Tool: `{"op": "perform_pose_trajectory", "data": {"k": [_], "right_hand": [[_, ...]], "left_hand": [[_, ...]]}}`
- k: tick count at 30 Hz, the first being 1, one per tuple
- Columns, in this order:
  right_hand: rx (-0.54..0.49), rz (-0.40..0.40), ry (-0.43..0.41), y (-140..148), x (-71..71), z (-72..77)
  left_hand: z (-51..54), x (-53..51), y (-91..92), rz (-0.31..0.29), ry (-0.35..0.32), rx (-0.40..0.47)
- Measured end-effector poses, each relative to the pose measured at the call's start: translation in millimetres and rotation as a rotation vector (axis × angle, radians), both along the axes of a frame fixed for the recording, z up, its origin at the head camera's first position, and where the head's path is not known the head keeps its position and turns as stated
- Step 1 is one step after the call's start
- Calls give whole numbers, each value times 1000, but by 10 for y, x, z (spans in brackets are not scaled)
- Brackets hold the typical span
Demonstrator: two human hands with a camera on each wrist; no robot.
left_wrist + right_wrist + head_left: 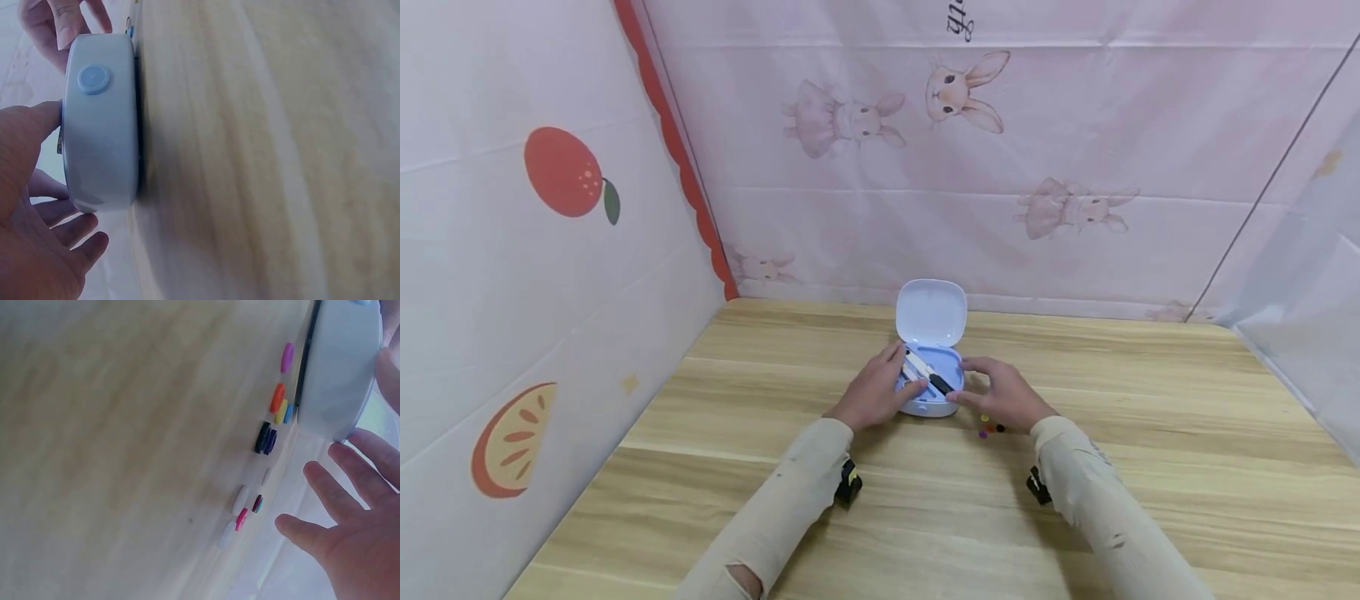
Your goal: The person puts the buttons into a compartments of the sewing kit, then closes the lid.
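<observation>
While both hands are flanking the pale case (928, 410) at the middle of the worktop (1150, 442), its lid (931, 310) is standing raised on the far side. The left hand (874, 387) is spreading loosely along the left wall, its thumb reaching over the near rim and hiding some of the contents. The right hand (1006, 393) is opening widely at the right, its nearly straight fingers touching the case's edge and its thumb resting by the near right rim; how firmly either is pressing, I cannot tell. Inside, a black-handled tool (939, 384) is lying diagonally from far left to near right. Small coloured discs (262, 437) are lying scattered to the right, the right hand covering some from above. Black wrist devices (848, 485) are hanging beneath the pale sleeves (775, 500). A rabbit-printed backdrop (970, 250) is closing off the far side, and a fruit-printed sheet (460, 292) is bordering the left.
</observation>
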State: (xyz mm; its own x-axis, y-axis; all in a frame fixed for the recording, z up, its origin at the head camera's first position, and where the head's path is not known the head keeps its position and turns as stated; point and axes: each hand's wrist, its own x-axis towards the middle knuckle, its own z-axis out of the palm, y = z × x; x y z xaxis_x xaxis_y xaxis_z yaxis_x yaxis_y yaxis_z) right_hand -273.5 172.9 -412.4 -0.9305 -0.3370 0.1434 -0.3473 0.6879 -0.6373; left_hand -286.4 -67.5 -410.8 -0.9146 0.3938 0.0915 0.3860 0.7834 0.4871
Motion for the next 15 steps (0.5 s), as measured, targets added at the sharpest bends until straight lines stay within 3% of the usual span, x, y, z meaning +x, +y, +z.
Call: {"op": "perform_pose_trajectory", "data": {"k": [7, 15], "right_hand": [[-6, 6, -10, -17, 8, 11], [-10, 1, -25, 3, -1, 32]], "left_hand": [[36, 28, 5, -30, -9, -27], [7, -20, 37, -42, -16, -15]]}}
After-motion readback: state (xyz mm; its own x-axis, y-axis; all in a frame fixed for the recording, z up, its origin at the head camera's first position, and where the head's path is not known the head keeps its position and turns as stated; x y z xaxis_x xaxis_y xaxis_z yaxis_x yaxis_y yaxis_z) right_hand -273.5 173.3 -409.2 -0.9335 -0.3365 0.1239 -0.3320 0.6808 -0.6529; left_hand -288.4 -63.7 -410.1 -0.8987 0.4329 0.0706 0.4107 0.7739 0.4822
